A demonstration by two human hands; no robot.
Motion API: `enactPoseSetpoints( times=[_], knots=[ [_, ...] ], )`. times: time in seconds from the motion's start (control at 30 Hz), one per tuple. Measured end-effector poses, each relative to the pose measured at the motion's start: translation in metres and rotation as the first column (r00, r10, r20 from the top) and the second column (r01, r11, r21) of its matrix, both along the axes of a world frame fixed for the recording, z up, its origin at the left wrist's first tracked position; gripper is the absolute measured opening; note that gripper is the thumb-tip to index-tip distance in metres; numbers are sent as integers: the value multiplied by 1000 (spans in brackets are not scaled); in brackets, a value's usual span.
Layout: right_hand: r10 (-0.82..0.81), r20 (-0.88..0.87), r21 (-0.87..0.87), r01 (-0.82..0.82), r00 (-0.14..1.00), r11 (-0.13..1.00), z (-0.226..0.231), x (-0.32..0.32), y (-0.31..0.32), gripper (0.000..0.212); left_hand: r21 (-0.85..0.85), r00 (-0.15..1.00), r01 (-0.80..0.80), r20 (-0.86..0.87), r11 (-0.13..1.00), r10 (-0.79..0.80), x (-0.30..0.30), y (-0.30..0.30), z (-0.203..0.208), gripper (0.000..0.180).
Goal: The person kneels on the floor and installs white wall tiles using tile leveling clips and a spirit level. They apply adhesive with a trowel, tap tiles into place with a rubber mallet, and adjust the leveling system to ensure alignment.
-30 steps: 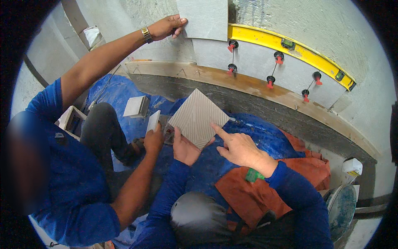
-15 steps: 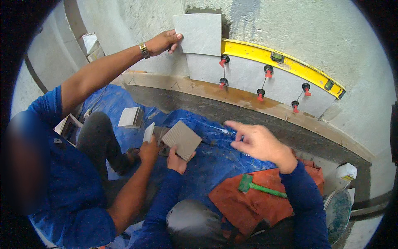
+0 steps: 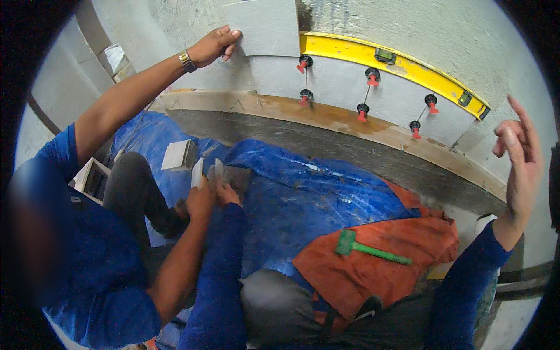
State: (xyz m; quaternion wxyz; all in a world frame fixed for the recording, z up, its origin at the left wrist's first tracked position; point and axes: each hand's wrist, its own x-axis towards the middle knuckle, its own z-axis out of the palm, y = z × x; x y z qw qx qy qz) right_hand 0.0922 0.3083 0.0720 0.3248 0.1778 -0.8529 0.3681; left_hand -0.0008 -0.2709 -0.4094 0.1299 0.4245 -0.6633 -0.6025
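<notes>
The tile (image 3: 219, 168) is being pinched in the left grip (image 3: 227, 193) and is being shown nearly edge-on, its thin side being pointed ahead of the fingers, away from the body. That's the relation to watch, imo: the tile is being held right at the left grip, while the right grip (image 3: 524, 166) is being held up well apart, way over to the right, with nothing being carried, index finger being pointed upward and the rest being loosely curled. Just left of the tile, a second tile (image 3: 198, 171) is being held by a co-worker's lower grip (image 3: 201, 199), roughly parallel, a slim gap being left between the tops. Further out, a green mallet (image 3: 373, 251) is being carried by the orange cloth (image 3: 373, 281), and a tile stack (image 3: 177, 155) by the blue tarp (image 3: 280, 227). Farthest off, a wall tile (image 3: 265, 32) is being steadied by the co-worker's upper grip (image 3: 214, 46), just beside the yellow level (image 3: 344, 48)
</notes>
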Motion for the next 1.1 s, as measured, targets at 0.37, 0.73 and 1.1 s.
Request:
enactPoseSetpoints(
  times=[0.37,0.73,1.1],
  knots=[
    [-156,-89,-84,149,984,985,10,15,37,50,-333,920,260,371,906,-128,8,-22,-30,46],
    [-134,-344,-337,11,929,941,6,-4,55,48,-519,729,657,621,547,-287,-99,40,17,44],
    [-316,-512,-651,-121,799,749,-9,-30,72,42,-575,575,801,660,169,-483,-104,115,74,50]
  ],
)
